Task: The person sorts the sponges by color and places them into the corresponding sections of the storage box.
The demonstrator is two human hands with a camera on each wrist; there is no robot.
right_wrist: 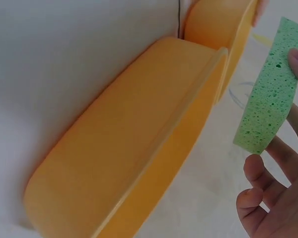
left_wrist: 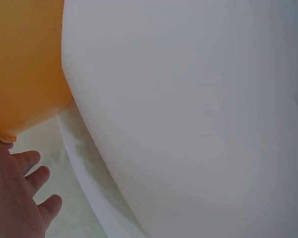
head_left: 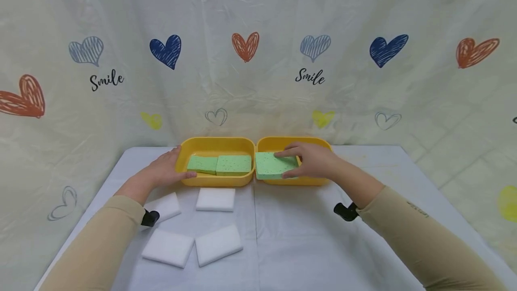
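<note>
My right hand [head_left: 308, 160] pinches a green sponge [head_left: 274, 166] between thumb and fingers, above the right yellow tub [head_left: 311, 182]. In the right wrist view this sponge [right_wrist: 275, 89] is clear of the tub's rim, its pitted side showing. My left hand [head_left: 163, 168] rests at the left end of the left yellow tub [head_left: 216, 140], thumb lying at its front rim. The left wrist view shows fingers [left_wrist: 37, 178] spread loosely beside the tub wall [left_wrist: 25, 64]. Inside the left tub, two green sponges, one [head_left: 202, 164] and another [head_left: 234, 165], lie side by side.
Several white sponge blocks lie on the white table [head_left: 299, 246] before the left tub: one [head_left: 216, 199] nearest it, two [head_left: 168, 247] closer to me, another [head_left: 167, 205] partly under my left forearm. A curtain printed with hearts [head_left: 245, 46] hangs behind the tubs.
</note>
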